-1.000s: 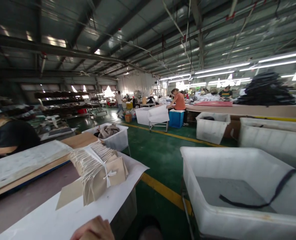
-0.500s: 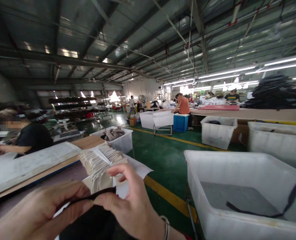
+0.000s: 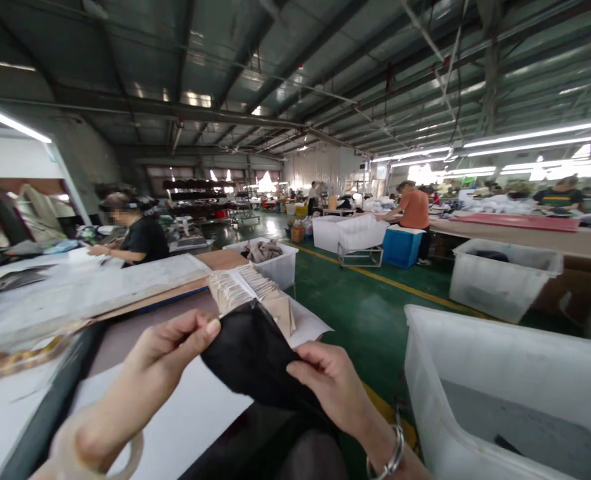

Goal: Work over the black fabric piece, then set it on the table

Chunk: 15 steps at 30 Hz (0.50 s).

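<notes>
A piece of black fabric is stretched between my two hands, in front of me and over the table's near edge. My left hand pinches its upper left corner between thumb and fingers. On the other side, my right hand grips the right edge, thumb on top. Lower down, the cloth hangs toward my body and blends into dark material there. Just behind the fabric stands a stack of beige pieces with a white strip across it. White paper lies on the table under my left arm.
At the right stands a large white bin with a dark strip inside. Another white bin holding greyish cloth is behind the stack. A co-worker in black sits at the left; one in orange stands farther off beside a blue bin.
My view has swung left. My hands, which were close together on the black fabric's edge, have moved apart and forward, spreading the fabric out between them.
</notes>
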Available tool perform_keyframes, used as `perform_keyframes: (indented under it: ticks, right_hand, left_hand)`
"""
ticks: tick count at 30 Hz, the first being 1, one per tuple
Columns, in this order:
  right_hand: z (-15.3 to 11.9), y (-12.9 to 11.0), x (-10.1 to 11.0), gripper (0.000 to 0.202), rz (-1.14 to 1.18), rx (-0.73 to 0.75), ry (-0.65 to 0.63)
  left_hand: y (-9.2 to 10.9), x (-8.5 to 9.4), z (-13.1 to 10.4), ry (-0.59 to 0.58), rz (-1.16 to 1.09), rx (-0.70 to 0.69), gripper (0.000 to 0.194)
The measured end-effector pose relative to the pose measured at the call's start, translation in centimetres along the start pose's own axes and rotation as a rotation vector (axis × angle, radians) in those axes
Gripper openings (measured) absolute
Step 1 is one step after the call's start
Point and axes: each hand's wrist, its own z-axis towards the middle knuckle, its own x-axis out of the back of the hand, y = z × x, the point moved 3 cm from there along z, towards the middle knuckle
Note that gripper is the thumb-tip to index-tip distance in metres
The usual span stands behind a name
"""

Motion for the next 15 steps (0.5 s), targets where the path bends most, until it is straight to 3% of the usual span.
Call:
perform_keyframes:
  ticks: [3, 7, 10, 15]
  right_hand:
    - [-0.8, 2.1, 0.1, 0.024, -0.205, -0.036, -0.02]
    - [-2.2, 5.6, -1.3, 0.022, -0.332, -0.122, -0.147]
    - [-3.7, 7.5, -3.0, 0.021, -0.379, -0.165, -0.241]
    - [-5.5, 8.7, -5.6, 0.019, -0.391, -0.215, -0.352]
  left_hand:
    - [-5.6, -1.2, -2.4, -0.034, 0.02, 0.076, 0.045]
    - [-11.3, -3.3, -6.5, -0.006, -0.047, 0.106, 0.07]
    - [-12.8, -4.8, -9.0, -0.006, -0.037, 0.042, 0.06]
    - [-13.6, -6.0, -11.5, -0.126, 0.038, 0.043, 0.029]
